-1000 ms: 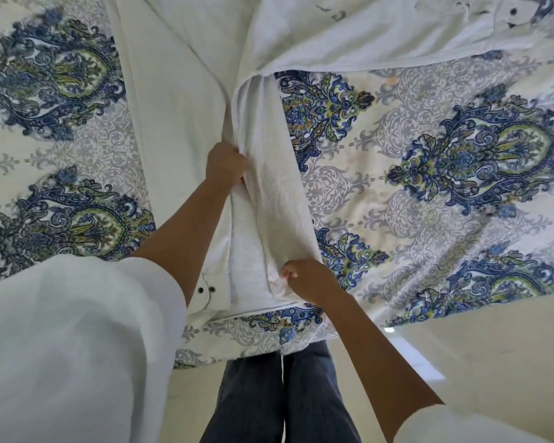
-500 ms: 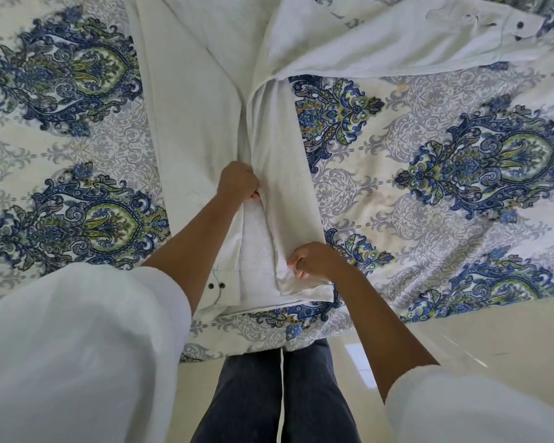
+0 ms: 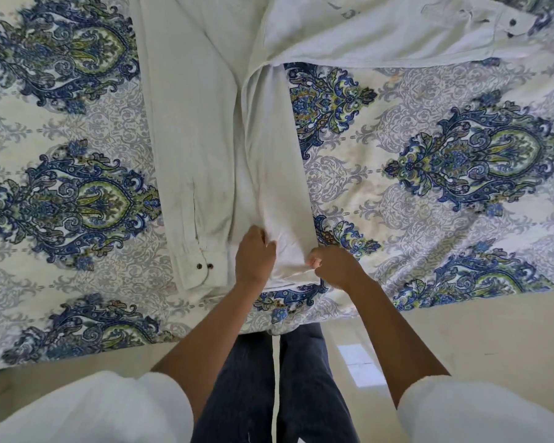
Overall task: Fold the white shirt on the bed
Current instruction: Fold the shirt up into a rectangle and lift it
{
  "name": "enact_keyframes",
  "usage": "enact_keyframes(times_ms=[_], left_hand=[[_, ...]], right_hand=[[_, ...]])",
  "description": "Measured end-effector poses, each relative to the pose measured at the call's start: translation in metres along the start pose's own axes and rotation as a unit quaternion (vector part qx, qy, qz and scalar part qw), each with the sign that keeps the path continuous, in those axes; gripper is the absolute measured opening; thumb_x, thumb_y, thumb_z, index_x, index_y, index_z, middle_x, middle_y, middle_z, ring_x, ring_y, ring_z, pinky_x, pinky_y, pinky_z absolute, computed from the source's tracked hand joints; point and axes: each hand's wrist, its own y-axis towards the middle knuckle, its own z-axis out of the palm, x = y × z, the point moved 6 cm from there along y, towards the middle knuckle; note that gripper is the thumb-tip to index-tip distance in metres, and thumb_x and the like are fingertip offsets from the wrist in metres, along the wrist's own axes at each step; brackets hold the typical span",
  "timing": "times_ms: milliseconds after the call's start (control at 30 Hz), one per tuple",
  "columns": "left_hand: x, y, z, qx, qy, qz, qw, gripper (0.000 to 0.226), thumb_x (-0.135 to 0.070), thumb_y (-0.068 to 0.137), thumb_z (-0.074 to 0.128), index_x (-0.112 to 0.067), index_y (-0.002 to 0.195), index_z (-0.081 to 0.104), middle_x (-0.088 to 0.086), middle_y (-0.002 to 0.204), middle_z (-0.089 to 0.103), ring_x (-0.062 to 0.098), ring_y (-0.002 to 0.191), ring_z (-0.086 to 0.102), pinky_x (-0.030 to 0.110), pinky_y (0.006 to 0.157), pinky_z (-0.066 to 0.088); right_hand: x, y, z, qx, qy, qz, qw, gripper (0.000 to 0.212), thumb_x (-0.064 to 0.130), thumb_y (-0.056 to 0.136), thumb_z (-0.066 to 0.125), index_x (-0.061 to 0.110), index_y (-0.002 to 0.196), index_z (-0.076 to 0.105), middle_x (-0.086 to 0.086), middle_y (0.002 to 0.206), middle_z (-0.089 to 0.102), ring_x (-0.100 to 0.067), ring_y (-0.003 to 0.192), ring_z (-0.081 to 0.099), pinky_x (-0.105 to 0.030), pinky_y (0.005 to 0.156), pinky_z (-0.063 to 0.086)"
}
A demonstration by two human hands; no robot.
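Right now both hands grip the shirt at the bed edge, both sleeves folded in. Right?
No: head view shows the far sleeve spread out rightward. The near sleeve is folded in; left hand and right hand grip the shirt at the bed edge.

White shirt (image 3: 205, 129) lies lengthwise on the bed (image 3: 429, 161), patterned blue-green cover. Left hand (image 3: 255, 255) grips folded fabric near the hem; right hand (image 3: 331, 265) pinches the hem edge just beside it. One sleeve (image 3: 397, 30) spreads right, buttoned cuff (image 3: 194, 268) lies left of hands.
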Motion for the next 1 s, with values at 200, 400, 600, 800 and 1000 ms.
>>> enact_keyframes(times_ms=[200,400,600,800,1000], left_hand=[[0.037,-0.024,0.035,0.063,-0.146,-0.144,0.977,0.018,0.005,0.082,0.051,-0.007,0.068,0.048,0.005,0.066,0.049,0.02,0.067,0.047,0.03,0.061,0.042],[0.049,-0.033,0.042,0.04,-0.352,-0.217,0.91,0.011,0.009,0.086,0.054,-0.001,0.084,0.058,0.009,0.085,0.06,0.027,0.089,0.058,0.033,0.078,0.054],[0.052,-0.041,0.05,0.004,-0.373,-0.242,0.896,0.015,0.011,0.083,0.056,-0.002,0.09,0.059,0.01,0.089,0.061,0.028,0.091,0.06,0.035,0.081,0.055],[0.046,-0.057,0.068,0.103,-0.511,-0.289,0.803,0.023,0.011,0.087,0.049,0.001,0.107,0.05,0.015,0.093,0.061,0.026,0.083,0.061,0.036,0.078,0.052],[0.045,-0.063,0.076,0.063,-0.571,-0.3,0.762,0.022,0.014,0.088,0.04,-0.006,0.092,0.05,0.017,0.094,0.058,0.026,0.082,0.059,0.039,0.088,0.047]], right_hand=[[-0.024,-0.015,0.018,-0.086,-0.025,-0.042,0.995,0.028,0.003,0.084,0.052,0.008,0.111,0.054,-0.009,0.117,0.054,-0.026,0.108,0.05,-0.032,0.08,0.042],[-0.024,-0.014,0.029,-0.133,-0.034,-0.084,0.987,0.015,0.01,0.091,0.048,0.006,0.102,0.057,-0.009,0.111,0.056,-0.027,0.105,0.05,-0.031,0.072,0.04],[-0.026,-0.012,0.03,-0.124,-0.002,-0.095,0.988,0.013,0.005,0.088,0.048,0.002,0.097,0.058,-0.012,0.105,0.057,-0.026,0.098,0.051,-0.031,0.073,0.039],[-0.044,-0.013,0.03,-0.104,0.258,-0.018,0.96,0.018,-0.007,0.081,0.052,0.005,0.092,0.061,-0.006,0.093,0.059,-0.017,0.086,0.053,-0.028,0.076,0.043],[-0.038,-0.006,0.036,-0.092,0.348,0.038,0.932,0.015,0.015,0.09,0.059,0.009,0.075,0.057,-0.015,0.075,0.064,-0.021,0.064,0.056,-0.029,0.065,0.042]])
